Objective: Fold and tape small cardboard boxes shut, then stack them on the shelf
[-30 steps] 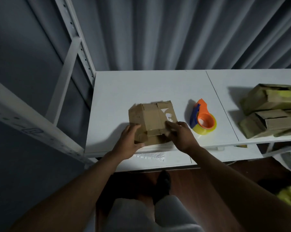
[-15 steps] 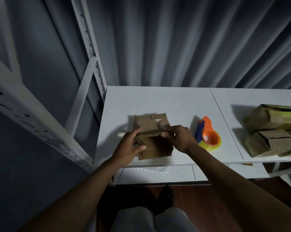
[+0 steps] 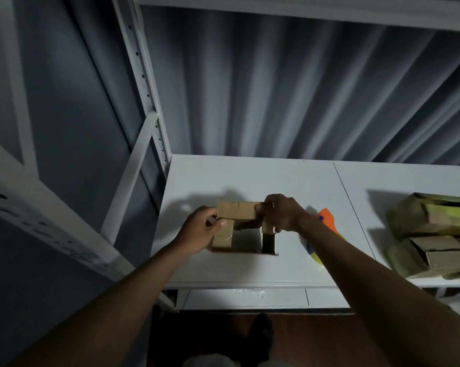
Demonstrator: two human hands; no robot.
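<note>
A small brown cardboard box (image 3: 237, 211) stands opened up on the white shelf board (image 3: 250, 176), its open end facing me so the white board shows through it. My left hand (image 3: 201, 230) grips its left wall, thumb on the outside near the top corner. My right hand (image 3: 282, 213) pinches the top right corner, fingers curled over the right wall. An orange and blue tape dispenser (image 3: 329, 221) with a yellow roll lies just right of the box, mostly hidden behind my right forearm.
A heap of flattened cardboard boxes (image 3: 435, 234) lies at the right end of the shelf board. A white upright (image 3: 141, 75) with a diagonal brace stands at the left, and another shelf board (image 3: 303, 9) runs overhead. Grey curtain hangs behind.
The flat box has been lifted and pulled open into a square tube between both hands. My view has tilted up, bringing the upper shelf into sight.
</note>
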